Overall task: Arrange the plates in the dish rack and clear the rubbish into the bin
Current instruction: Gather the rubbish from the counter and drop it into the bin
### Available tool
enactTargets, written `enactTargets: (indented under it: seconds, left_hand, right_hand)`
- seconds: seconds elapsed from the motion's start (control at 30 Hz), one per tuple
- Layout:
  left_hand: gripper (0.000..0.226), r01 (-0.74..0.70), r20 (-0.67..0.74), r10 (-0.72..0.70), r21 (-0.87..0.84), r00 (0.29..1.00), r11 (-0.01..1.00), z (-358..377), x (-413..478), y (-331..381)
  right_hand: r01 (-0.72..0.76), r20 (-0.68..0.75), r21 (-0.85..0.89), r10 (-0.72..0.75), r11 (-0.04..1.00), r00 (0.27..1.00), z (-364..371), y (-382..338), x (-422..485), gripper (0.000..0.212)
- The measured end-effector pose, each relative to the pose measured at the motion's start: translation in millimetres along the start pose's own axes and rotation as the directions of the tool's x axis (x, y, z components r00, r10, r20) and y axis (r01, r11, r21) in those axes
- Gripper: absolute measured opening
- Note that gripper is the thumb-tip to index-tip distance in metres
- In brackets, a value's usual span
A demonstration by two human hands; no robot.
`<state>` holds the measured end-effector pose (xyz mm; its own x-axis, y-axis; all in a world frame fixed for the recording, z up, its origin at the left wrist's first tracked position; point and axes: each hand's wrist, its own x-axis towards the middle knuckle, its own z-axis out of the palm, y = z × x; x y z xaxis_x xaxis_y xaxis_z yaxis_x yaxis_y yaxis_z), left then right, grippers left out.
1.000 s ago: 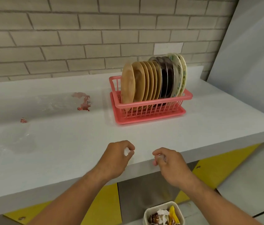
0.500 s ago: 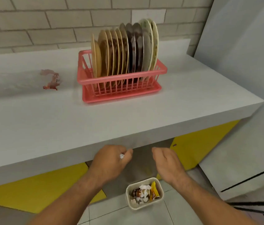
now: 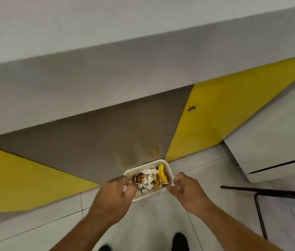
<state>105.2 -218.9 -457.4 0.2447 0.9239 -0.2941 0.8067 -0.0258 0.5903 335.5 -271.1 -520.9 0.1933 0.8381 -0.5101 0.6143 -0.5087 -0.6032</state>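
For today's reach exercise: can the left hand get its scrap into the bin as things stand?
Probably yes. The left hand pinches a white scrap right over the left rim of the bin. The bin is open-topped, and nothing lies between them.

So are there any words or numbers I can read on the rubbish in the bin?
None can be read.
Yellow wrapper in the bin: red logo, too blurred.
Brown wrapper: pale print, too blurred.
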Motion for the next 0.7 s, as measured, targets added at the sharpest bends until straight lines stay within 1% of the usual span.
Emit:
enactTargets:
  seconds: [0.1,0.17,0.2,0.27,0.3,0.37,0.4,0.47,0.57,0.63,0.7]
  left_hand:
    - [0.015,0.078,0.137,-0.069,-0.065,0.988,0.995,43.6,1.9,-48.3]
    - [0.007,0.145,0.228,-0.125,-0.073,0.966,0.987,63.9,3.8,-80.1]
    - [0.008,0.171,0.265,-0.149,-0.063,0.953,0.983,71.3,3.9,-95.2]
    - [0.018,0.192,0.303,-0.174,-0.03,0.937,0.981,81.0,5.1,-123.5]
    - [0.021,0.199,0.312,-0.185,-0.01,0.932,0.98,84.3,6.6,-136.1]
    - [0.024,0.215,0.311,-0.207,0.007,0.927,0.976,91.9,10.9,-159.8]
    - [0.026,0.212,0.31,-0.207,0.018,0.928,0.977,95.0,14.3,-170.2]
    - [0.03,0.173,0.305,-0.172,0.027,0.937,0.985,101.6,21.4,-185.4]
    - [0.03,0.109,0.252,-0.095,-0.044,0.963,0.993,114.9,36.8,-192.6]
    - [0.031,0.042,0.241,-0.027,-0.056,0.97,0.998,126.4,52.8,-187.4]
    - [0.031,-0.03,0.216,0.038,-0.04,0.976,0.999,141.5,74.4,-175.7]
  right_hand:
    - [0.102,-0.036,-0.076,-0.105,0.992,0.994,55.2,27.6,55.9,0.028]
    - [0.16,0.011,-0.148,-0.16,0.976,0.987,98.3,39.1,96.5,0.033]
    - [0.162,0.034,-0.17,-0.158,0.972,0.987,120.9,42.1,114.6,0.034]
    - [0.159,0.065,-0.191,-0.149,0.969,0.987,161.9,43.2,145.8,0.034]
    - [0.177,0.107,-0.215,-0.157,0.96,0.982,181.6,43.6,158.5,0.034]
    - [0.238,0.237,-0.272,-0.175,0.932,0.956,219.2,46.1,182.4,0.039]
    - [0.242,0.297,-0.285,-0.155,0.928,0.942,232.6,48.3,192.5,0.043]
    - [0.192,0.382,-0.245,-0.087,0.95,0.92,251.2,54.7,208.1,0.052]
    - [0.16,0.434,-0.186,-0.065,0.969,0.898,255.9,65.5,217.6,0.061]
    - [0.155,0.423,-0.124,-0.09,0.98,0.902,239.7,68.9,214.0,0.058]
    - [0.157,0.352,-0.107,-0.11,0.982,0.929,213.5,74.3,209.5,0.043]
